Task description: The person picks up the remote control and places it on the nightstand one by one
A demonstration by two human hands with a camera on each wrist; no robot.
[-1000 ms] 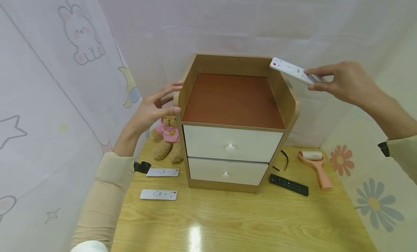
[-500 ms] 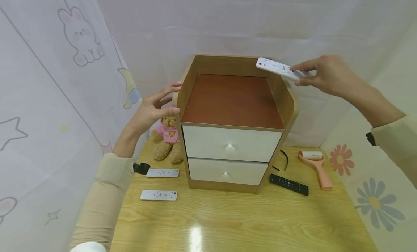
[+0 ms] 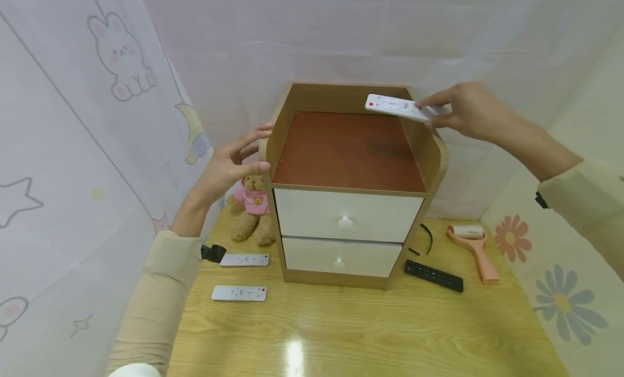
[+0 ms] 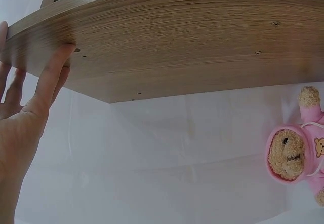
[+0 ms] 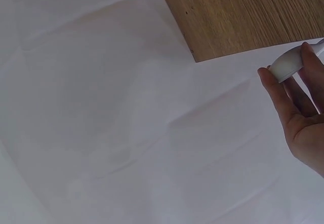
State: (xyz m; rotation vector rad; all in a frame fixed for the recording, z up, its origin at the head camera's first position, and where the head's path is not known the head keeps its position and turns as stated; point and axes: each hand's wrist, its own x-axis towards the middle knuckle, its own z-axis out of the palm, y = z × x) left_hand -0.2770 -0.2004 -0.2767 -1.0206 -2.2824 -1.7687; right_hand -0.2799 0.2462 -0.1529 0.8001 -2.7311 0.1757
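A small wooden cabinet (image 3: 336,282) with two white drawers stands on the table, its brown top surface (image 3: 341,144) fenced by raised panels. At its left panel, my left hand (image 3: 221,166) rests with fingers spread and fairly straight, the thumb at the front edge; the left wrist view shows fingers (image 4: 53,74) touching the outer wood. My right hand (image 3: 473,111) pinches a white remote control (image 3: 395,106) by its near end, between thumb and fingers. The remote hangs above the cabinet's right panel, apart from the top. In the right wrist view its end shows beside the panel.
Two white remotes, one farther back (image 3: 246,259) and one nearer (image 3: 239,293), lie left of the cabinet. A teddy bear (image 3: 254,203) in pink sits behind them. On the right lie a black remote (image 3: 434,275), a lint roller (image 3: 475,249) and a black curved strip (image 3: 429,239).
My right hand has moved left with the white remote, bringing it from outside the right panel to over the cabinet's top. The left hand stays in place.
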